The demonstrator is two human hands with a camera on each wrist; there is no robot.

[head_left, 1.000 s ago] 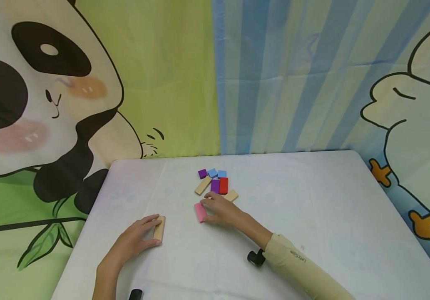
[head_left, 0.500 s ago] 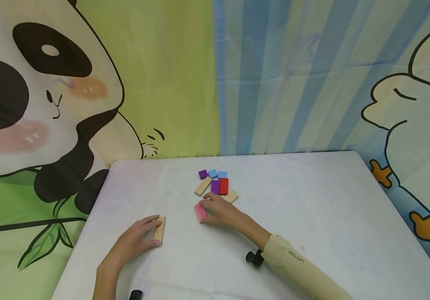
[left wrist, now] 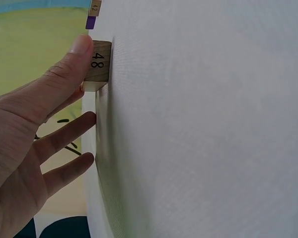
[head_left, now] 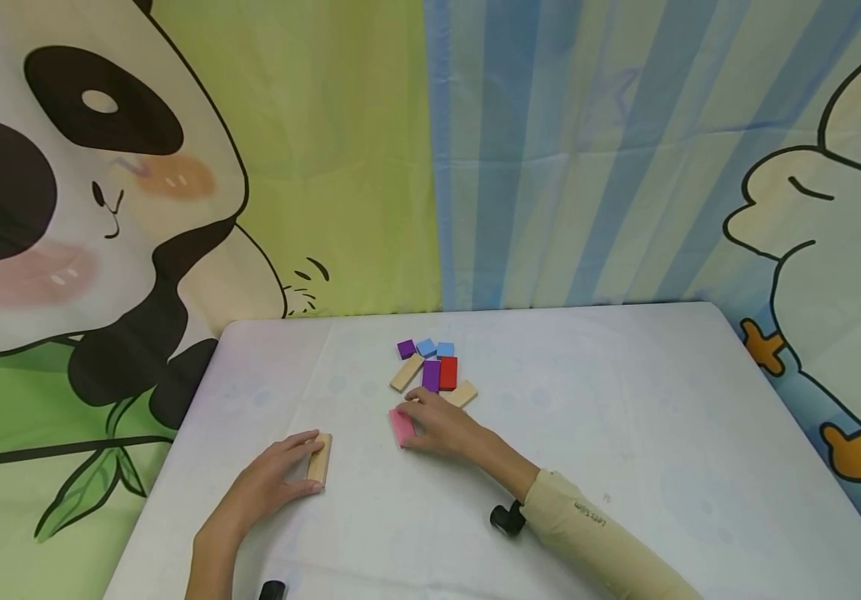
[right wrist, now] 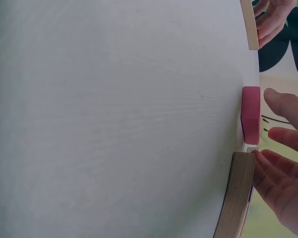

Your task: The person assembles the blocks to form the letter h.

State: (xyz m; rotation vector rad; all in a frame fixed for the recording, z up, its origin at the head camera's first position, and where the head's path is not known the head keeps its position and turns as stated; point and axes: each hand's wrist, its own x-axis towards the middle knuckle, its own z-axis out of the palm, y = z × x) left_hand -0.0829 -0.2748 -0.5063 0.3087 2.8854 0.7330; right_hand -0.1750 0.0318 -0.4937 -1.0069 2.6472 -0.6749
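Barely anything has changed over the last second: the right sleeve point(head_left: 588, 533) has slid a touch toward the person's left, with the right hand point(head_left: 443, 423) almost where it was, and every block lies in the same spot. Its fingers curve loosely over the pink block point(head_left: 401, 429) without gripping; in the right wrist view a gap shows between thumb and block, though whether another fingertip brushes it cannot be told. The pink block lies on the white table point(head_left: 625, 400), in front of the purple rectangular block point(head_left: 431, 375) and the red block point(head_left: 448, 373), which sit side by side. Just beyond the right hand is a tilted wooden block point(head_left: 463, 393), partly hidden by the fingers. Well apart to the left, the left hand point(head_left: 268, 471) pinches the wooden block marked 48 point(head_left: 322, 467) between thumb and forefinger, its other fingers spread free, and that block has not shifted either. For the work with the blocks, this looks like a brief pause: one wooden block is secured, while the pink one seems covered but not yet taken up.
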